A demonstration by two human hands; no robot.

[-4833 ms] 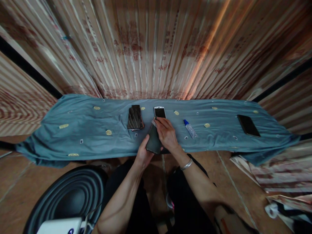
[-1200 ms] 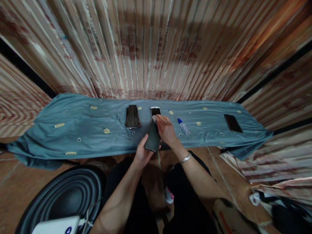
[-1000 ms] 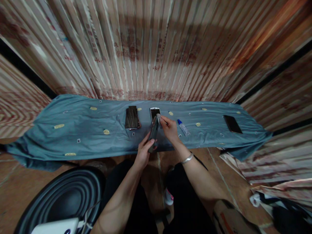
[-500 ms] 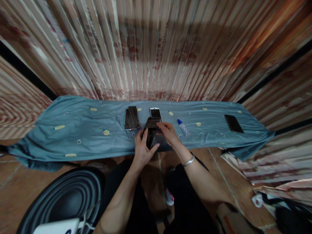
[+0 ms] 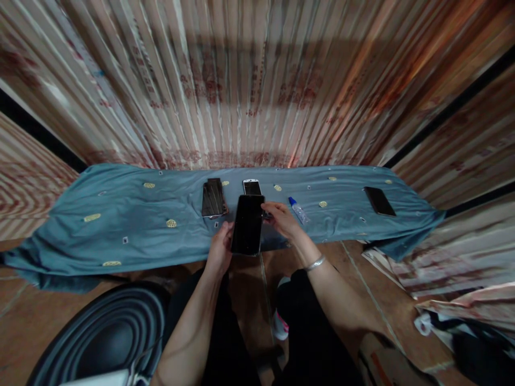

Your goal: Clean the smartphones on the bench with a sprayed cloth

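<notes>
A black smartphone (image 5: 247,226), dark screen facing me, is held up over the front edge of the cloth. My left hand (image 5: 221,250) grips its left side, the thumb along the edge and the other fingers hidden behind it. At the upper right edge my right hand (image 5: 280,219) holds the same phone with bent fingers. Just behind it lies a white-framed phone (image 5: 252,187), its lower end covered from view. To the left is a small stack of dark phones (image 5: 213,198). A clear bottle with a blue cap (image 5: 298,209) lies to the right of my right hand.
Blue patterned cloth (image 5: 140,214) covers the narrow table. Another dark phone (image 5: 379,201) lies far right. A pleated curtain (image 5: 249,80) hangs close behind. Below left stands a round black ringed stool or tub (image 5: 108,332), with a white object (image 5: 100,379) on it.
The black phone has turned so its flat dark screen now faces me. My left hand has shifted from fingers across it to gripping its left edge. The view has moved slightly.
</notes>
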